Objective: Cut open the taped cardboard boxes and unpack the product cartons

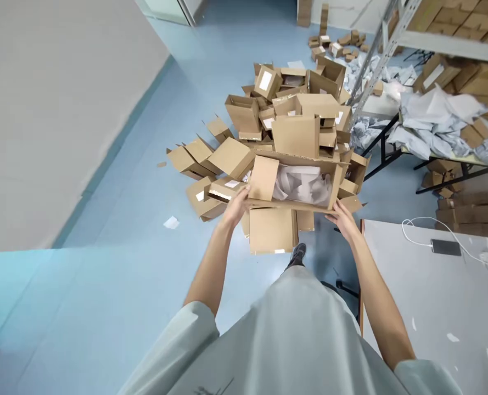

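Between my two hands I hold a long open cardboard box (301,206) over a heap of cartons. Crumpled packing paper (303,184) lies inside it, and one flap (264,178) folds over its left part. My left hand (236,206) grips the box's near left corner, fingers partly hidden behind the cardboard. At the near right corner my right hand (345,220) is closed on the edge, with some fingers underneath. Just below the held box, another carton (273,230) stands on the floor near my shoe.
A heap of opened cardboard boxes (244,118) spreads ahead on the blue floor (145,181). To the right are a white table (412,296) with a phone (445,247) and cable, a metal rack (386,55), and a folding table piled with crumpled paper (437,120). A grey wall (62,109) stands left.
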Demonstrator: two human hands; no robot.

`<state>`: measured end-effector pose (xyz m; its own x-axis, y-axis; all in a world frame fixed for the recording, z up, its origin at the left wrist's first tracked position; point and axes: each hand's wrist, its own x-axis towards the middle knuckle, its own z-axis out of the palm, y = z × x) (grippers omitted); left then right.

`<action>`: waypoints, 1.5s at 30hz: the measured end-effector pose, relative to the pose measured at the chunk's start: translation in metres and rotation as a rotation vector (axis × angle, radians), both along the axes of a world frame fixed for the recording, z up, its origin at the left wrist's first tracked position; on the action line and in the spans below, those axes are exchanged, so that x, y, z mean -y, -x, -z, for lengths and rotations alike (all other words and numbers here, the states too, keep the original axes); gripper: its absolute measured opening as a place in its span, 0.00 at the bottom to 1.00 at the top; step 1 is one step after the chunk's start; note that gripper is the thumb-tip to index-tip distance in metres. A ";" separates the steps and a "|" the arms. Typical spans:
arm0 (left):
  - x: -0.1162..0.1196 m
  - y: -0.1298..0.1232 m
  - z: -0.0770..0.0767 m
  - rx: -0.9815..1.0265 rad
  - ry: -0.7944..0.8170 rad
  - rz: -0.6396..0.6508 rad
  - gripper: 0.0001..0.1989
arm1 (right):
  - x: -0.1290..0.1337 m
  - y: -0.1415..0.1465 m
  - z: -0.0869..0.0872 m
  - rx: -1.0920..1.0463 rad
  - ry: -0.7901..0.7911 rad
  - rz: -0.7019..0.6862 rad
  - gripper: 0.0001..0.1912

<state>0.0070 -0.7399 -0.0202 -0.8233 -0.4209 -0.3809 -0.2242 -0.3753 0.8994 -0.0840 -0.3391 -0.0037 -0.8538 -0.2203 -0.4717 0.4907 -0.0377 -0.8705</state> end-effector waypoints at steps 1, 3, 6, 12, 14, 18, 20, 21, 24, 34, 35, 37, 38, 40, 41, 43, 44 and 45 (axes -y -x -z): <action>0.017 0.014 0.002 -0.001 -0.035 -0.055 0.20 | 0.020 0.016 0.005 -0.015 0.019 -0.009 0.36; 0.045 0.040 0.006 0.037 -0.050 -0.195 0.13 | 0.055 0.040 0.016 -0.023 0.012 -0.041 0.33; 0.063 0.065 0.017 0.100 0.012 -0.334 0.10 | 0.086 0.054 0.031 0.001 -0.045 -0.081 0.27; -0.015 0.061 0.052 0.120 0.061 -0.147 0.09 | 0.054 0.004 0.048 0.079 -0.086 -0.099 0.22; -0.065 0.052 0.060 0.100 0.066 0.022 0.10 | 0.020 -0.027 0.047 0.092 -0.112 -0.036 0.24; -0.174 0.042 0.065 0.028 0.064 0.410 0.11 | -0.063 -0.093 0.041 0.094 -0.151 0.207 0.32; -0.230 0.043 0.064 0.001 0.057 0.612 0.12 | -0.103 -0.128 0.036 0.087 -0.164 0.387 0.35; -0.257 0.044 0.062 -0.015 0.053 0.718 0.13 | -0.122 -0.146 0.033 0.079 -0.164 0.487 0.36; -0.339 0.045 0.051 -0.085 0.047 1.046 0.14 | -0.167 -0.210 0.018 0.024 -0.142 0.802 0.36; -0.594 -0.062 -0.024 -0.344 0.062 1.862 0.19 | -0.245 -0.462 -0.021 -0.194 -0.120 1.666 0.37; -0.616 -0.084 -0.029 -0.353 0.062 1.912 0.19 | -0.254 -0.486 -0.020 -0.198 -0.123 1.726 0.36; -0.657 -0.132 -0.035 -0.358 0.057 2.003 0.20 | -0.276 -0.532 -0.016 -0.201 -0.126 1.824 0.36; -0.676 -0.158 -0.036 -0.356 0.056 2.042 0.20 | -0.288 -0.554 -0.015 -0.205 -0.127 1.863 0.35; -0.713 -0.207 -0.037 -0.348 0.059 2.107 0.20 | -0.314 -0.595 -0.012 -0.215 -0.138 1.929 0.35; -0.732 -0.230 -0.036 -0.345 0.065 2.132 0.20 | -0.329 -0.614 -0.011 -0.219 -0.150 1.958 0.34; -0.770 -0.272 -0.032 -0.336 0.079 2.166 0.18 | -0.362 -0.650 -0.009 -0.214 -0.196 2.017 0.35; -0.789 -0.291 -0.029 -0.329 0.088 2.177 0.18 | -0.380 -0.667 -0.007 -0.202 -0.228 2.043 0.37; -0.808 -0.309 -0.026 -0.323 0.097 2.182 0.17 | -0.400 -0.682 -0.005 -0.190 -0.262 2.067 0.38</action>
<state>0.3159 0.0680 0.0061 0.0862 0.9727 -0.2154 0.0064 0.2156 0.9765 0.5984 0.0604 0.0014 0.2631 0.9384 -0.2241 -0.1731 -0.1826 -0.9678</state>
